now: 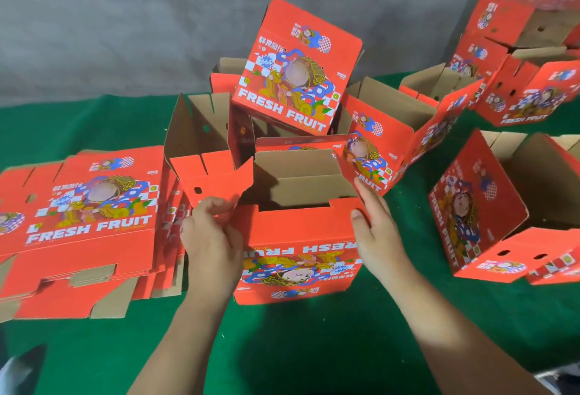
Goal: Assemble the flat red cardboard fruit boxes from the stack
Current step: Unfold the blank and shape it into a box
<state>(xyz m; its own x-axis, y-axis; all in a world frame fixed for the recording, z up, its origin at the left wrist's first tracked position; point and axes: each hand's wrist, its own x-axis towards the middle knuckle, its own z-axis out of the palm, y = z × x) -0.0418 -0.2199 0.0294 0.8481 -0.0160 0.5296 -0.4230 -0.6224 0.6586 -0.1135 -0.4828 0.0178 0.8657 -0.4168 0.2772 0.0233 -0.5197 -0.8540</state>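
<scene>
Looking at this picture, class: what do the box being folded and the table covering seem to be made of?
Box being folded: corrugated cardboard, it seems, with plain brown inside and a red printed outer face, slightly glossy.
Table covering: probably green cloth or felt, matte with no shine; the weave is too blurred to tell.

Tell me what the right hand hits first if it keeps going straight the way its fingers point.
The right hand points up and away, fingertips already at the box's right flap. Pushing on, it would probably meet that flap first; depth is unclear.
</scene>
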